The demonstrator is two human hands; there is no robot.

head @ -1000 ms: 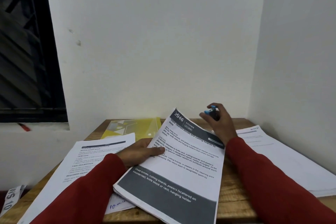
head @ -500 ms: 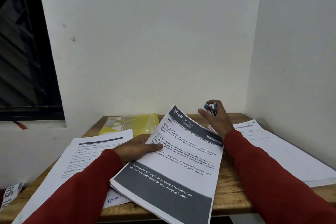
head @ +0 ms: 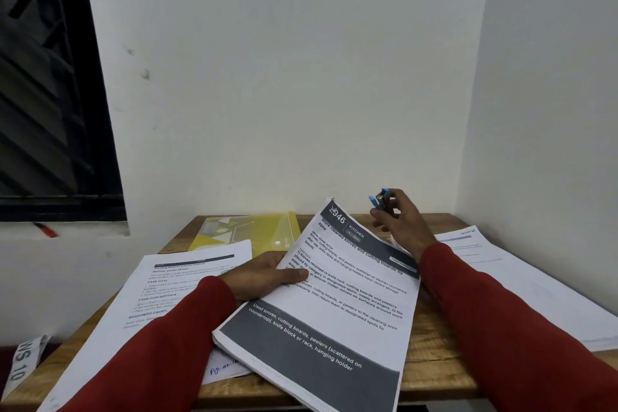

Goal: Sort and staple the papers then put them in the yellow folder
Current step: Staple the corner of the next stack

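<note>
Left hand (head: 264, 274) gripping paper stack (head: 337, 304), thumb lying on top page. Right hand (head: 401, 227) pinching blue stapler (head: 380, 200) just beyond stack's far corner.

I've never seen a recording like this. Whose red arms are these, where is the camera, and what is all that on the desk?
There is no machine here: a person in red sleeves wears a camera on the head, so the single view looks forward and down at their own hands. The left hand grips the edge of a thick paper stack headed "Kitchen", which lies tilted across the wooden desk. The right hand holds a small blue stapler raised beyond the stack's top corner. A yellow folder lies at the back, more printed sheets to the left, and another pile to the right by the wall.
</note>
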